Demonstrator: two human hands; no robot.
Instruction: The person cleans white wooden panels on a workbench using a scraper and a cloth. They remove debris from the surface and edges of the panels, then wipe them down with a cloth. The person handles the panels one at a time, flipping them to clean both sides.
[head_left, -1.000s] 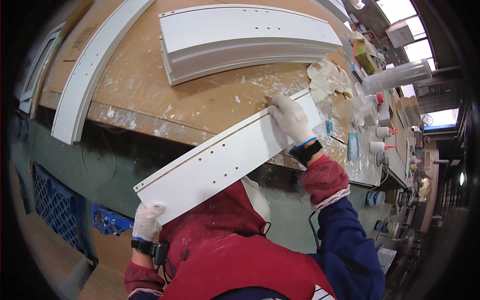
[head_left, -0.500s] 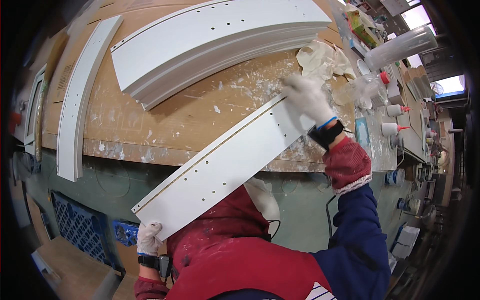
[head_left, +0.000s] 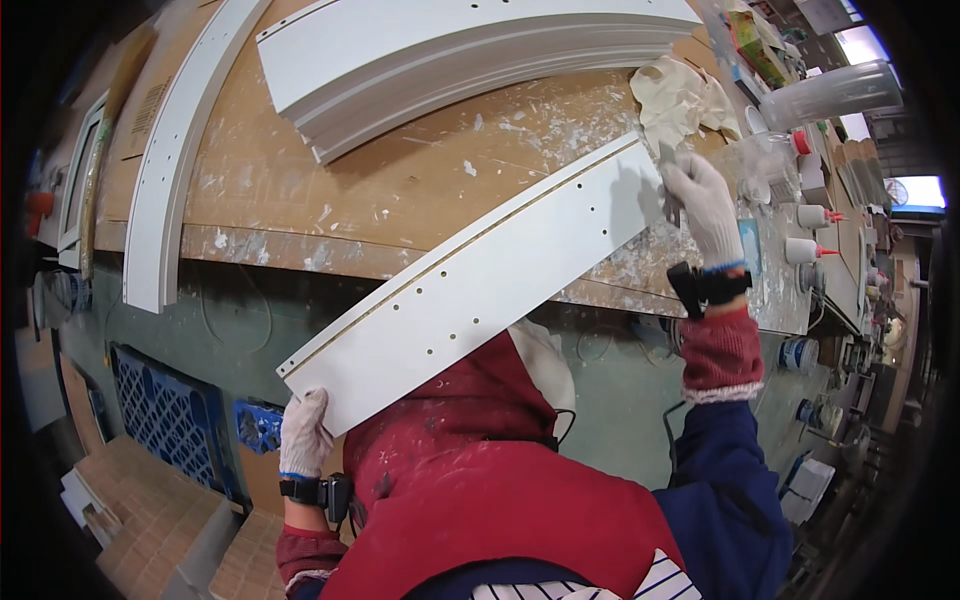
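Observation:
A long white drilled panel (head_left: 500,275) with a narrow groove along its far edge slants across the table's front edge, its near end out over my lap. My gloved left hand (head_left: 305,432) is closed around that near left corner. At the panel's far right end, my gloved right hand (head_left: 708,205) holds a flat grey scraper (head_left: 668,182) upright between thumb and fingers. The scraper stands close by the panel's end; whether it touches I cannot tell. Beyond lies a stack of white curved panels (head_left: 450,75).
Another white panel (head_left: 170,170) overhangs the table (head_left: 260,215) at left. A cream cloth (head_left: 680,100) lies behind my right hand. To the right are a clear bottle with a red cap (head_left: 765,160), red-tipped glue bottles (head_left: 803,250) and a clear cylinder (head_left: 830,95). A blue plastic pallet (head_left: 170,415) stands lower left.
My right hand has moved off the panel's far end to just right of it, and the scraper now shows. My left hand keeps its grip. The whole view has shifted slightly.

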